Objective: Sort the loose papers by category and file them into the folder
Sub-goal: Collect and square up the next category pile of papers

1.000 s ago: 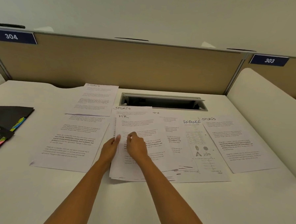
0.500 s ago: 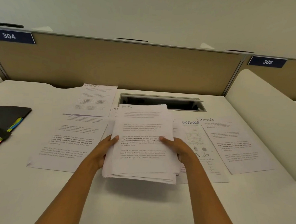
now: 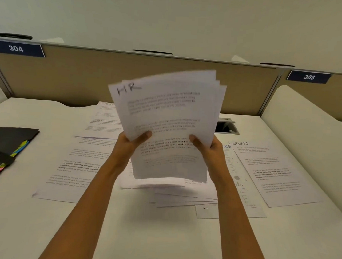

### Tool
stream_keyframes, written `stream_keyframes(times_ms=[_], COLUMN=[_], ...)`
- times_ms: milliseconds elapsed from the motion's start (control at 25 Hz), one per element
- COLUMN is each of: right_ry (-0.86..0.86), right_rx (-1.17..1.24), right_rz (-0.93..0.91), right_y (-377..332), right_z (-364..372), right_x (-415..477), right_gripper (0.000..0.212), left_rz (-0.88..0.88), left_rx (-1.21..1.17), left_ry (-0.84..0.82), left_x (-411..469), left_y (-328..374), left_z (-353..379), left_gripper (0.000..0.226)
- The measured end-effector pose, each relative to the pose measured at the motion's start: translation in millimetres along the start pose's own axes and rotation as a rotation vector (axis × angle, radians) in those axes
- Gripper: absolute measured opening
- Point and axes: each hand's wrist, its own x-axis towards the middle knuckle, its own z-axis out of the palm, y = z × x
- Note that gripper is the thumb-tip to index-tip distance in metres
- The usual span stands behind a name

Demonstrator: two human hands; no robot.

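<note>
Across the pale worktop (image 3: 160,237), labelled sheets (image 3: 273,170) were seen spread; an HR-topped stack (image 3: 167,113) was held upright at centre frame, gripped at its sides by left hand (image 3: 132,145) and right hand (image 3: 208,149). Nothing was judged filed, the folder (image 3: 9,138) lying untouched at the left edge

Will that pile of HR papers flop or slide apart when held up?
Probably floppy: the HR paper stack bows slightly above the left hand and right hand gripping its sides. Sheets likely slip, since the top edges fan apart.
</note>
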Motion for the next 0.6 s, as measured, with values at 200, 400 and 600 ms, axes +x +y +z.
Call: stream_keyframes(times_ms=[200, 400, 600], right_ry=[-0.039, -0.029, -0.121], right_rx=[-0.022, 0.021, -0.034], right_rz=[0.068, 0.015, 0.115], right_y=[8.3, 4.1, 24.1], right_z=[-2.7, -7.3, -4.0], right_x=[-3.9, 4.3, 0.4], right_gripper=[0.015, 0.018, 0.025], left_rz=[-0.021, 0.044, -0.054], left_rx=[0.065, 0.049, 0.086], left_ry=[-0.010, -0.033, -0.147], left_x=[-2.3, 1.1, -4.5], left_y=[6.1, 16.1, -2.2], left_z=[0.3, -2.8, -6.4], left_gripper=[0.030, 0.026, 0.051])
